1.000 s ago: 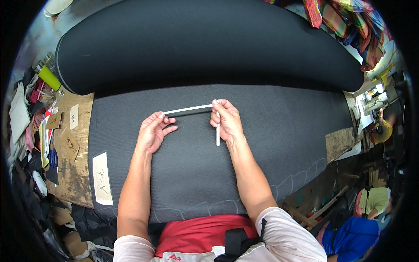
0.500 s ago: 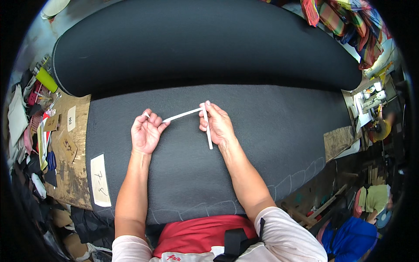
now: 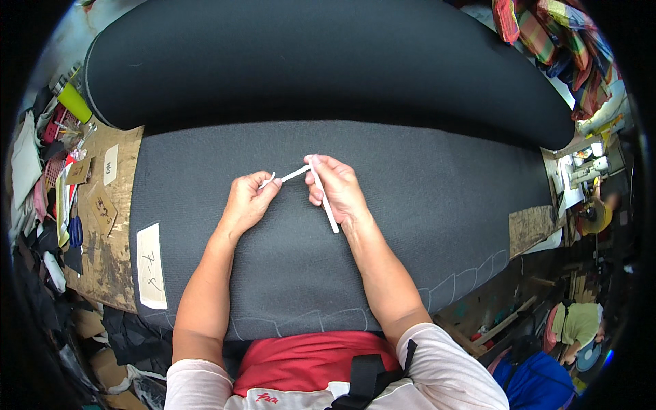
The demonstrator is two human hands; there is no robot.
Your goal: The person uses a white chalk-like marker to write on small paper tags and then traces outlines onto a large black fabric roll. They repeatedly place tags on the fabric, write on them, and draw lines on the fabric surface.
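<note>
Between my hands a narrow white strip (image 3: 295, 173) is stretched at a slant, above dark grey fabric (image 3: 383, 171). My left hand (image 3: 247, 198) is closed, pinching the strip between thumb and fingers, with a curled white end poking out at the fingertips. My right hand (image 3: 338, 189) grips a slim white pencil-like stick (image 3: 326, 198), which slants down across the palm. The strip meets the stick's upper end at the right fingertips; whether the two are joined, I cannot tell. Pale drawn lines (image 3: 301, 321) run along the fabric's near edge.
A thick black fabric roll (image 3: 328, 61) lies across the far side. On the left are a label card (image 3: 152, 266), a wooden tabletop (image 3: 116, 256) with brown cards, scissors handles (image 3: 76, 231) and a green bottle (image 3: 72, 102). A sewing machine (image 3: 591, 166) and another person (image 3: 533, 376) are right.
My left hand has turned palm-down and come nearer my right hand, so the exposed span of strip is shorter. The right hand still holds the white stick.
</note>
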